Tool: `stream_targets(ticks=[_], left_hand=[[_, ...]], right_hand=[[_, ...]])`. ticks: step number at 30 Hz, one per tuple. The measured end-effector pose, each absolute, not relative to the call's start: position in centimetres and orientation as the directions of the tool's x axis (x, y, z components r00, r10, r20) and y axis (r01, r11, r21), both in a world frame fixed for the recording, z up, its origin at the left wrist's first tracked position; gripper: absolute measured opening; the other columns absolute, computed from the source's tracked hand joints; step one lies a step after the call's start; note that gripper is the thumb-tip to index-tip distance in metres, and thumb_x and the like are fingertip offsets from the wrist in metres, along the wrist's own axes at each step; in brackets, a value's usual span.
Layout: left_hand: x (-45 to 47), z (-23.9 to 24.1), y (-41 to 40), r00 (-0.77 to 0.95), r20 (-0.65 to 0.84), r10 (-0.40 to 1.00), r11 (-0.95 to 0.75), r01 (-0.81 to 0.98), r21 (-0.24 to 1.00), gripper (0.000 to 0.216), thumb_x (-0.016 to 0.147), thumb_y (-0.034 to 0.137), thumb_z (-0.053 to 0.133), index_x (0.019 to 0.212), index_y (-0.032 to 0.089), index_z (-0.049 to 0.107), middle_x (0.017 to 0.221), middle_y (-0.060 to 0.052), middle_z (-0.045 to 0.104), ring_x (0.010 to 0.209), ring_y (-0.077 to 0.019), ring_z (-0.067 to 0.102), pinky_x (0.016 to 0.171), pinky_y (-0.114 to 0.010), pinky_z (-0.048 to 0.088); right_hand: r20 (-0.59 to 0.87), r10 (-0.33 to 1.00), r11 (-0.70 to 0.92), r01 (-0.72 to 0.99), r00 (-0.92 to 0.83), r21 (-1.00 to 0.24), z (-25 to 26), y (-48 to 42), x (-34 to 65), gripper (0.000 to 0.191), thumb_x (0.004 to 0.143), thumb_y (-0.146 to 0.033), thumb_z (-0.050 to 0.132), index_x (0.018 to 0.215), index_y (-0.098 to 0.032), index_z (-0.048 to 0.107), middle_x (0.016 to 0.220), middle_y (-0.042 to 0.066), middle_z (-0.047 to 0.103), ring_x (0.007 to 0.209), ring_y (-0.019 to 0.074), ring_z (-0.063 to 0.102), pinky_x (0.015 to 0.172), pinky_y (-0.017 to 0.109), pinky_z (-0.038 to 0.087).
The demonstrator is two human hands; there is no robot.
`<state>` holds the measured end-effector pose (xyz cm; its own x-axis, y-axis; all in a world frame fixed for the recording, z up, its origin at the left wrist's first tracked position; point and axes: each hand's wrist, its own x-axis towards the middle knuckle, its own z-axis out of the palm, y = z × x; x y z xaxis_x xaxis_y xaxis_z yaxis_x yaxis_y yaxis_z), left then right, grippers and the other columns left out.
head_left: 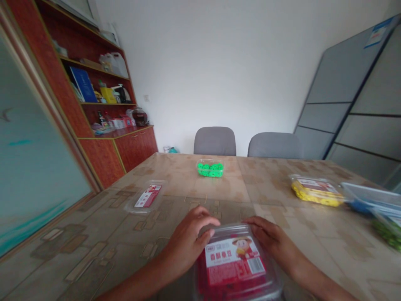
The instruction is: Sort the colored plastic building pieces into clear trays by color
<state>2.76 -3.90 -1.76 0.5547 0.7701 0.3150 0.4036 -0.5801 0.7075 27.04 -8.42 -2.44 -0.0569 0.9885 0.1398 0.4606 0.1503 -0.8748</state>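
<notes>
A lidded clear plastic container point(233, 267) with red contents sits close in front of me. Its lid bears a red and white label with a cartoon figure in a hat and a barcode. At the far left corner of the lid is my left hand point(196, 230), thumb on the rim and fingers curved beside it. My right hand point(269, 236) wraps around the far right corner, its fingertips at the back edge. Farther off stands an uncovered clear tub point(210, 168) of bright green pieces. A loose clear lid point(148, 196) with a similar label lies to the left.
On the right of the patterned table point(125, 255) are a container of yellow pieces point(317, 191), one with blue contents point(360, 205) and one with dark green contents point(387, 231). Two grey chairs point(214, 141) stand behind the table. A reddish wooden cabinet point(134, 146) rises at the left.
</notes>
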Motion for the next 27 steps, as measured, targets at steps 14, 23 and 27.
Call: stream_targets(ticks=[14,23,27], left_hand=[[3.0,-4.0,-3.9,0.415,0.06,0.908,-0.185,0.268,0.946,0.021,0.078,0.036,0.057,0.081,0.016,0.062,0.075,-0.001,0.061,0.075,-0.0188,0.057,0.067,-0.026,0.041],[0.7,-3.5,-4.6,0.459,-0.232,0.858,0.261,0.001,0.965,0.042,0.076,0.056,0.066,0.083,0.015,0.063,0.071,0.0,0.057,0.064,-0.0134,0.054,0.056,-0.022,0.041],[-0.8,-3.0,-4.7,0.511,-0.279,0.813,0.285,0.069,0.956,0.041,0.076,0.053,0.07,0.078,0.013,0.061,0.062,0.004,0.05,0.052,-0.0084,0.046,0.048,-0.018,0.035]], right_hand=[[-0.105,0.994,-0.107,0.042,0.031,-0.993,-4.2,-7.9,25.5,0.047,0.071,-0.065,0.06,0.073,-0.019,0.057,0.064,0.001,0.064,0.06,0.0181,0.059,0.055,0.028,0.046],[-0.168,0.986,-0.166,-0.082,0.017,-0.983,-4.7,-7.8,25.4,0.052,0.065,-0.068,0.068,0.067,-0.019,0.05,0.054,-0.003,0.06,0.048,0.0145,0.056,0.049,0.025,0.042],[-0.181,0.983,-0.18,-0.117,-0.005,-0.977,-4.6,-7.8,25.2,0.051,0.063,-0.064,0.072,0.066,-0.019,0.05,0.055,-0.003,0.061,0.047,0.0132,0.055,0.048,0.024,0.04]])
